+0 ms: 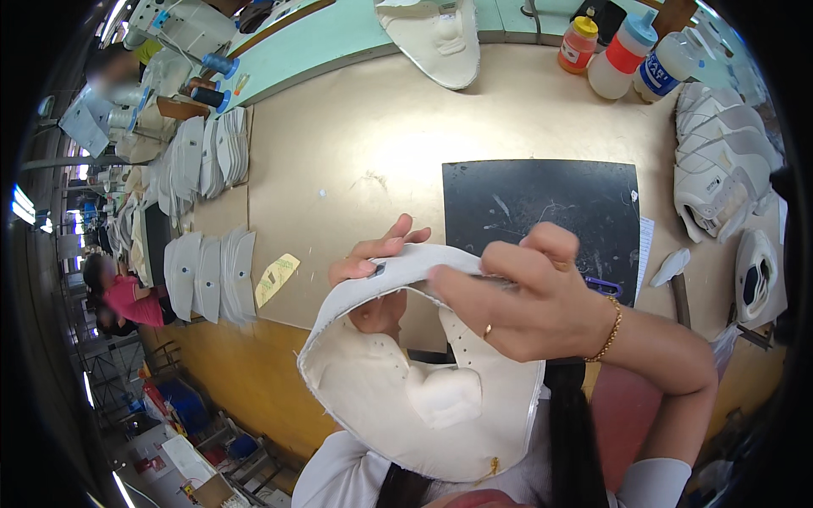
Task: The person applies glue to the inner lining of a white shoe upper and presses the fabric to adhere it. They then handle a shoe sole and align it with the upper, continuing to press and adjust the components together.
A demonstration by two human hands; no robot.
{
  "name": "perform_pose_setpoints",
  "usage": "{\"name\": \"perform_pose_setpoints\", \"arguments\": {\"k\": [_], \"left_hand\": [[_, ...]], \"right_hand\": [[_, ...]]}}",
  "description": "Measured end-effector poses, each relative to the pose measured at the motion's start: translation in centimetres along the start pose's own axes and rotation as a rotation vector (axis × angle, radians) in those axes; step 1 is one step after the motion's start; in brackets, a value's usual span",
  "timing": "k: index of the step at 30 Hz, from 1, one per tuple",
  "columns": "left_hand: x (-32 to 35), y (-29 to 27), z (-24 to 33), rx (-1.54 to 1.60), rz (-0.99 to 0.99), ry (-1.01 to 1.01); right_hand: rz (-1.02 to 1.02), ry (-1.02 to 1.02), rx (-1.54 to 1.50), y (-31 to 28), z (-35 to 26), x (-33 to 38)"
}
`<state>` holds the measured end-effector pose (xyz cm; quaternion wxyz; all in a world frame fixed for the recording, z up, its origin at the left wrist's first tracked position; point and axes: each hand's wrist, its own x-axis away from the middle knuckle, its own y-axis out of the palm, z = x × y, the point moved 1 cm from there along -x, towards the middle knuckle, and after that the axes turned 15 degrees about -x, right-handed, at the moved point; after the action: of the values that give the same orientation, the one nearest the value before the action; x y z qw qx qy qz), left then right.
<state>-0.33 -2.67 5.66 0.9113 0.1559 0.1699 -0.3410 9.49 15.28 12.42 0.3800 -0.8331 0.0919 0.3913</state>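
Note:
A white shoe upper (356,372) is held up in front of me, its open inner side facing me. My left hand (377,262) grips its far edge, with the fingers outside and the thumb showing through the opening. My right hand (533,296) is closed at the same edge on the right, its fingertips pressed against the material and slightly blurred. Small punched holes run along a flap inside the upper, and a yellowish thread tuft hangs at its near rim. Just beyond my right wrist lies a purple-handled tool (603,286), partly hidden.
A black mat (542,203) lies on the tan table (339,152). Stacks of white shoe pieces (207,275) stand at left, finished-looking uppers (720,169) at right. Bottles (622,59) stand at the far right; another white upper (440,42) lies at the far edge. A person (131,292) sits beyond the left side.

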Motion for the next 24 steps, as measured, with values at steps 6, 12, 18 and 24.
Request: {"name": "perform_pose_setpoints", "arguments": {"k": [6, 12, 18, 24], "left_hand": [[-0.5, 1.0, 0.0, 0.068, -0.001, 0.027], [-0.4, 0.5, -0.6, 0.008, 0.015, 0.070], [-0.7, 0.3, -1.3, 0.041, -0.043, 0.077], [-0.7, 1.0, -0.9, -0.001, 0.031, -0.135]], "right_hand": [[-0.099, -0.140, -0.010, -2.2, 0.8, -1.0], [-0.157, -0.082, 0.020, -2.2, 0.5, -0.3], [-0.377, 0.111, -0.103, -2.5, 0.4, -0.6], [-0.399, 0.109, -0.210, -2.4, 1.3, -0.1]]}}
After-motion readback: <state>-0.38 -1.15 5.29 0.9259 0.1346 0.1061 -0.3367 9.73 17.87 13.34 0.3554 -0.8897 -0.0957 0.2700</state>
